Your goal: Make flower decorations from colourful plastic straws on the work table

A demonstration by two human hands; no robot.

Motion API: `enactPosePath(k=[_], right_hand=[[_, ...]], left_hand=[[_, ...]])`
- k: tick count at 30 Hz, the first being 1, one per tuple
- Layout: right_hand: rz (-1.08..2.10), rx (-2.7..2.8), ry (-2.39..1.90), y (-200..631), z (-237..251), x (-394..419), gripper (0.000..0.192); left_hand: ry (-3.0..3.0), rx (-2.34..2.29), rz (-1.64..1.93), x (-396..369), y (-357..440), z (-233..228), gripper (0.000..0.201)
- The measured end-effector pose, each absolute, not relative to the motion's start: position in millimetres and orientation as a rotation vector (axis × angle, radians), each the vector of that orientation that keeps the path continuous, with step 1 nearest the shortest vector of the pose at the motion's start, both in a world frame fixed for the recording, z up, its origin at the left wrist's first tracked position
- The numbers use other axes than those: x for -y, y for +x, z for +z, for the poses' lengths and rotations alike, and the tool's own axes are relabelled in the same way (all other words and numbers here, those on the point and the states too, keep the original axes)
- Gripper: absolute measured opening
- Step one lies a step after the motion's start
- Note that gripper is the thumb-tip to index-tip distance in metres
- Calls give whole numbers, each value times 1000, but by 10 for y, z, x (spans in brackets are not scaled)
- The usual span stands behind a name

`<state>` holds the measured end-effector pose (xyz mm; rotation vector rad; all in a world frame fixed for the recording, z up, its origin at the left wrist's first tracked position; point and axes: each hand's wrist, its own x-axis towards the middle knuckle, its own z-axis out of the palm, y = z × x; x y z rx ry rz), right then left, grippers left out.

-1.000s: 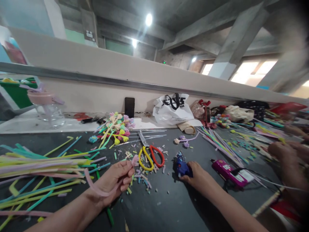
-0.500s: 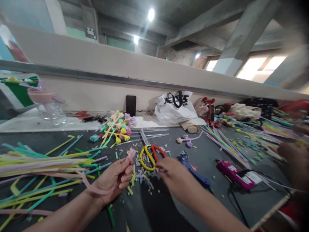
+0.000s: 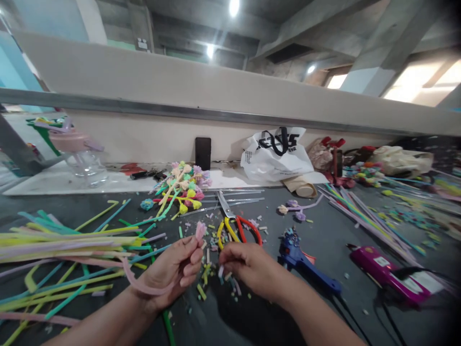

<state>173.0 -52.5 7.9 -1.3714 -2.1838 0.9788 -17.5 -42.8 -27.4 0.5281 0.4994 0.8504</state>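
My left hand (image 3: 176, 269) is closed around a pink pipe-cleaner flower (image 3: 200, 231); its head points up from my fingertips. The long pink stem (image 3: 144, 287) curls back over my wrist. Over the scattered pipe-cleaner snippets (image 3: 206, 274), my right hand (image 3: 248, 266) is pinched together. A small pale lilac bit shows at its fingertips, but I cannot tell if it is gripped. Scissors (image 3: 225, 205) with one yellow and one red handle lie just beyond my right hand, partly covered by it.
Loose pipe cleaners (image 3: 65, 245) spread over the left. Finished pipe-cleaner flowers (image 3: 182, 185) lie at the back. To the right are a blue glue gun (image 3: 306, 266), a magenta corded tool (image 3: 389, 274) and a purple flower stem (image 3: 300, 209). A white bag (image 3: 277, 158) stands behind.
My right hand has moved left and down from beside the scissor handles to the snippets. My left hand still holds the pink flower. The view has shifted slightly.
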Motion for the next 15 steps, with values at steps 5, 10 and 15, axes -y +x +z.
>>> enactPosePath(k=[5,10,15], right_hand=[[804,2120,-1376,1833,103,485,15],[584,2481,-1280,1843,3,510,20],[454,2595,-1309,1833,-8,546,18]], left_hand=[[510,-514,830,448,-160,-253,16],[535,-547,782,459,-134,-214,13],[552,-568,762,472,-124,-196,15]])
